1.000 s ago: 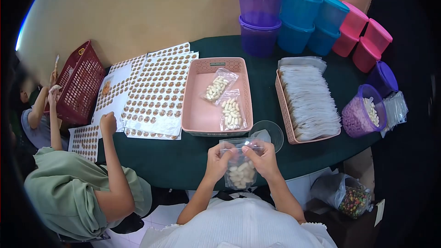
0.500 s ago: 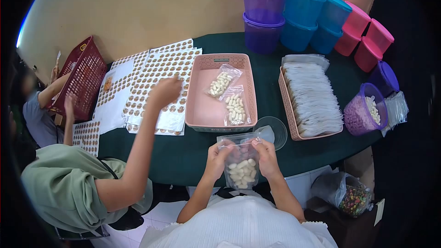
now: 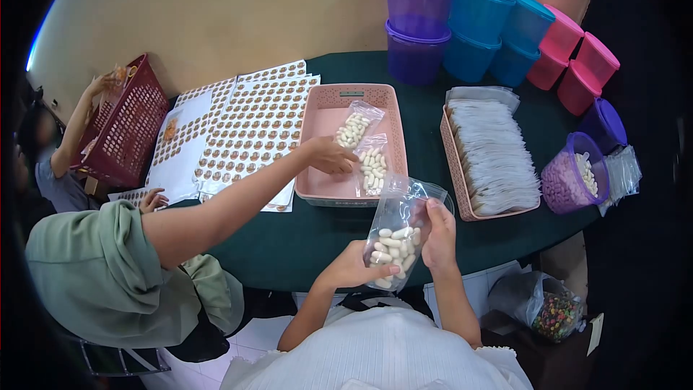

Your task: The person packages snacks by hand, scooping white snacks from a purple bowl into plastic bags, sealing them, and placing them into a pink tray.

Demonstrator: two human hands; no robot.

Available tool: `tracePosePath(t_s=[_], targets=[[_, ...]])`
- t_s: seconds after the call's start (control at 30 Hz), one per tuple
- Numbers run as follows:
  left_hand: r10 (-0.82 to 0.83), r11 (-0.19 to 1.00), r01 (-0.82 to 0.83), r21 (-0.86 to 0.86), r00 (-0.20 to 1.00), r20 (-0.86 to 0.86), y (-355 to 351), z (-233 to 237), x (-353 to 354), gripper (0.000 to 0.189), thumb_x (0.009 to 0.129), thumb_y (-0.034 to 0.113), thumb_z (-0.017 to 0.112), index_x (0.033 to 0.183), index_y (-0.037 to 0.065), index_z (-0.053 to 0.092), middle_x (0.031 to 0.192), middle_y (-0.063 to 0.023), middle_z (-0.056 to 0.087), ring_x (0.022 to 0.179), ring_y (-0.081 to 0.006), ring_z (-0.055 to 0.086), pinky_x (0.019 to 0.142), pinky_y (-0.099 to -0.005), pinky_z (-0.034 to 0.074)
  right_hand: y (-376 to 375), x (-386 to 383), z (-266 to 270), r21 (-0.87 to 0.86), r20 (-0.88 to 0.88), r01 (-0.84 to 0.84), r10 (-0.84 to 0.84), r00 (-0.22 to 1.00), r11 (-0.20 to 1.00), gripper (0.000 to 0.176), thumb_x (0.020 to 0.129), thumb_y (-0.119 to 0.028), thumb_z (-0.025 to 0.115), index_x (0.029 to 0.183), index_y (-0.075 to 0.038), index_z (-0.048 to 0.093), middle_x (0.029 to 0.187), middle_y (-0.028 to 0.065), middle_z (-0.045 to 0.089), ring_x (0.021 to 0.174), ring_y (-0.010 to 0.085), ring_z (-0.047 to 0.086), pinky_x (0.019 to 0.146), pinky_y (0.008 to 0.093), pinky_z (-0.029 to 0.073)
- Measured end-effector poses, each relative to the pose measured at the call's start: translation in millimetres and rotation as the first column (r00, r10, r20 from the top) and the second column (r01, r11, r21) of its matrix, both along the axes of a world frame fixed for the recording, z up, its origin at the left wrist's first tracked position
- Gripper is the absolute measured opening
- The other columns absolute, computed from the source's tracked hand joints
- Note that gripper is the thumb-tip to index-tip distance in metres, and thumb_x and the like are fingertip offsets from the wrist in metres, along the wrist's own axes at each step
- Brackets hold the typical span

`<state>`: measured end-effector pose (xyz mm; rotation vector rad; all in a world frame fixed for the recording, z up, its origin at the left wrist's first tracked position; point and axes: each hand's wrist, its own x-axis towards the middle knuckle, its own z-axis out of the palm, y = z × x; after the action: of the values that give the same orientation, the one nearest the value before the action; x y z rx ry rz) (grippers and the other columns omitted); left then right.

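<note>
The clear bag (image 3: 393, 242) of white, oblong pieces was between the person's two hands, in front of the body and above the near edge of the dark green counter (image 3: 278, 249). The left hand (image 3: 351, 267) gripped it low on its left side, with the thumb lying across the front of the plastic. The right hand (image 3: 439, 237) pinched the bag's right side higher up, thumb uppermost. The bag leaned, its top tilted away toward the right, and the pieces lay in its lower and middle part, between the two thumbs.

Just beyond the bag stood the pink tray (image 3: 323, 124), in which lay two filled packets, an upper packet (image 3: 354, 130) and a lower packet (image 3: 374, 166). A co-worker's hand (image 3: 330, 156) reached into the tray from the left, fingers at the packets' left edges; whether it touched them could not be told. Right of the person's hands, well apart from the bag, stood a basket (image 3: 452, 162) packed with flat white packets (image 3: 491, 152).
</note>
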<state>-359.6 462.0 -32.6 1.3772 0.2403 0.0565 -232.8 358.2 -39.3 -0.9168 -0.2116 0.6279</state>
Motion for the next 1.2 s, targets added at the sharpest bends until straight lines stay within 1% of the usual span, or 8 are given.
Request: tracePosePath(t_s=[0.1,0.27,0.57,0.77,0.9,0.97,1.07,1.2], targets=[[0.036,0.994,-0.045,-0.098,0.995,-0.093,-2.8,0.8,0.3,0.030,0.076,0.011,0.064,0.100,-0.005,0.053,0.089,-0.0069,0.060,0.078,-0.0100,0.057,0.067,-0.0234,0.048,-4.5,2.4,11.5,-0.099,-0.014,-0.050,0.049,0.999,0.994,0.021,0.087,-0.014,0.043,0.099,0.001,0.050,0.088,0.0063,0.056,0.076,0.0115,0.054,0.069,0.0263,0.047],[0.482,0.865,-0.469,-0.181,0.876,0.033,23.6,-1.9,10.9,0.031,0.077,0.010,0.061,0.101,-0.006,0.049,0.092,-0.0116,0.060,0.078,-0.0160,0.060,0.069,-0.0273,0.051,-12.1,-1.6,10.9,-0.162,0.011,-0.191,0.196,0.981,0.968,0.025,0.086,-0.013,0.044,0.107,-0.001,0.044,0.093,0.0085,0.052,0.077,0.0125,0.054,0.073,0.0297,0.046],[0.361,0.932,-0.361,-0.009,0.930,0.061,91.4,-14.7,78.0,0.041,0.076,0.010,0.063,0.107,-0.008,0.045,0.092,-0.0127,0.059,0.074,-0.0142,0.060,0.062,-0.0235,0.050,-36.8,2.4,-0.9,-0.210,0.045,-0.219,0.233,0.971,0.953,0.022,0.083,-0.012,0.049,0.101,0.000,0.049,0.089,0.0066,0.054,0.074,0.0096,0.053,0.072,0.0237,0.044],[0.640,0.655,-0.617,0.436,0.760,0.112,121.9,-56.4,107.1,0.066,0.068,0.023,0.071,0.114,-0.010,0.037,0.099,-0.0201,0.054,0.091,-0.0231,0.054,0.070,-0.0297,0.047,-68.4,-0.4,-7.4,-0.294,0.046,-0.136,0.157,0.987,0.946,0.019,0.084,-0.012,0.049,0.097,0.000,0.053,0.083,0.0050,0.056,0.073,0.0085,0.052,0.071,0.0220,0.043],[0.528,0.723,-0.480,0.497,0.848,0.052,130.4,-66.8,101.5,0.069,0.069,0.026,0.068,0.118,-0.009,0.034,0.106,-0.0235,0.049,0.097,-0.0287,0.051,0.077,-0.0348,0.044,-88.3,-0.7,-19.9,-0.348,0.028,-0.021,0.033,0.999,0.937,0.019,0.086,-0.013,0.047,0.096,0.001,0.057,0.074,0.0024,0.055,0.070,0.0071,0.050,0.068,0.0206,0.042],[0.587,0.579,-0.465,0.670,0.808,0.054,131.7,-79.8,103.1,0.066,0.072,0.029,0.065,0.119,-0.007,0.035,0.113,-0.0241,0.044,0.105,-0.0312,0.046,0.088,-0.0368,0.037,-99.7,-0.1,-24.3,-0.367,0.069,0.024,0.001,0.998,0.930,0.020,0.086,-0.012,0.046,0.097,0.000,0.057,0.071,0.0015,0.053,0.068,0.0066,0.049,0.066,0.0202,0.041],[0.560,0.471,-0.555,0.686,0.789,0.254,107.1,-52.3,97.8,0.058,0.076,0.027,0.061,0.118,-0.004,0.036,0.117,-0.0206,0.043,0.112,-0.0309,0.040,0.095,-0.0395,0.029,-118.5,2.4,-22.5,-0.412,0.131,0.090,-0.038,0.991,0.907,0.021,0.086,-0.010,0.045,0.100,0.001,0.056,0.067,0.0003,0.051,0.065,0.0067,0.047,0.067,0.0211,0.041],[0.576,0.602,-0.621,0.502,0.773,0.265,40.6,5.5,87.1,0.046,0.078,0.022,0.058,0.115,-0.001,0.041,0.116,-0.0158,0.044,0.114,-0.0267,0.038,0.096,-0.0409,0.027,-140.9,8.9,-22.2,-0.381,0.087,0.189,-0.168,0.982,0.905,0.022,0.084,-0.009,0.046,0.101,0.001,0.056,0.064,-0.0006,0.050,0.063,0.0075,0.048,0.071,0.0224,0.041]])
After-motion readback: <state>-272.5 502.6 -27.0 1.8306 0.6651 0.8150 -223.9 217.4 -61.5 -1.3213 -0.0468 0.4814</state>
